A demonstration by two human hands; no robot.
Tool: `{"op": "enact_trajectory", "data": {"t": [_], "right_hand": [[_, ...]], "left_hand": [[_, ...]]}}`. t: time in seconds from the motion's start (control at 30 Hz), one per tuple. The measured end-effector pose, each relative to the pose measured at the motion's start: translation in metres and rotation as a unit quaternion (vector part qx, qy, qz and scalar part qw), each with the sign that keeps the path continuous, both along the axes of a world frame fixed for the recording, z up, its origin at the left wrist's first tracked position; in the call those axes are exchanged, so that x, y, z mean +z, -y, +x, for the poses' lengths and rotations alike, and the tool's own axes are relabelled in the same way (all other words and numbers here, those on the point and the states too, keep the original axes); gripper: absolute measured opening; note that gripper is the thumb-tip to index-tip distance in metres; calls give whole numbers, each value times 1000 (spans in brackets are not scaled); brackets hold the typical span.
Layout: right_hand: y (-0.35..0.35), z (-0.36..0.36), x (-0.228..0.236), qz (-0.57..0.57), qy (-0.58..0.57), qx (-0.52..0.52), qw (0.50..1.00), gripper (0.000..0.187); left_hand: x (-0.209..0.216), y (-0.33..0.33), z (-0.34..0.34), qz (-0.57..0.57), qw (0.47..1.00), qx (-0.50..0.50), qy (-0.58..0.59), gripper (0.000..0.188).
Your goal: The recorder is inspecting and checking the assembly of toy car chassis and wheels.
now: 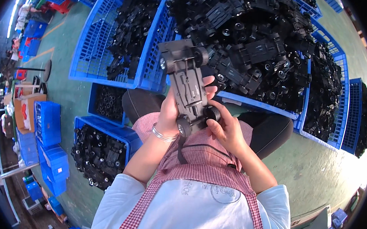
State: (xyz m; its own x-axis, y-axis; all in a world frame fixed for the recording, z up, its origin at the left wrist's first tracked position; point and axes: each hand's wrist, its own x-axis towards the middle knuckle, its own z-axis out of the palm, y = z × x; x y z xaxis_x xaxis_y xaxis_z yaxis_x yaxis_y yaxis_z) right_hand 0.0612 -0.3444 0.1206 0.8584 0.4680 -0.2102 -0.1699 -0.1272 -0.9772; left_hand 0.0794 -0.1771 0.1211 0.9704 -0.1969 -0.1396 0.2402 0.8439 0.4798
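Observation:
A black toy car chassis (188,88) is held up in front of my lap, its detailed underside facing me. My left hand (169,110) is closed around it from the left and beneath, with fingertips showing past its right edge. At the chassis's lower right corner, my right hand (228,132) pinches a black wheel (212,112) between thumb and fingers. Another wheel (184,126) sits at the lower left corner, near my left wrist. Wheels also show at the upper end, one with a shiny silver hub. What lies behind the chassis is hidden.
Ahead, a large blue crate (256,106) is heaped with black chassis (260,49). Blue crates with similar parts stand at the far left (145,75) and right (341,83). Left of my legs are a bin of small black rings (109,102) and a crate of wheeled parts (100,153).

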Motion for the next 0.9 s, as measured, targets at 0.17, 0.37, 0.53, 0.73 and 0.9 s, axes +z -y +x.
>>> {"op": "enact_trajectory", "data": {"t": [0.17, 0.37, 0.53, 0.73, 0.9], "right_hand": [[-1, -7, 5, -5, -27, 18, 999, 51], [-1, -9, 12, 66, -31, 15, 997, 54], [-4, -13, 10, 72, -18, -7, 997, 51], [-2, -12, -8, 85, -61, -17, 994, 50], [-4, -16, -14, 208, -125, -19, 970, 50]], "left_hand": [[6, -3, -7, -22, 999, 11, -41, 80], [4, -8, -6, -107, 993, -16, -36, 80], [-2, -12, -6, -162, 984, -48, -50, 79], [4, -8, -9, -61, 997, -26, -40, 77], [16, -1, -10, 48, 994, 50, -89, 70]]}}
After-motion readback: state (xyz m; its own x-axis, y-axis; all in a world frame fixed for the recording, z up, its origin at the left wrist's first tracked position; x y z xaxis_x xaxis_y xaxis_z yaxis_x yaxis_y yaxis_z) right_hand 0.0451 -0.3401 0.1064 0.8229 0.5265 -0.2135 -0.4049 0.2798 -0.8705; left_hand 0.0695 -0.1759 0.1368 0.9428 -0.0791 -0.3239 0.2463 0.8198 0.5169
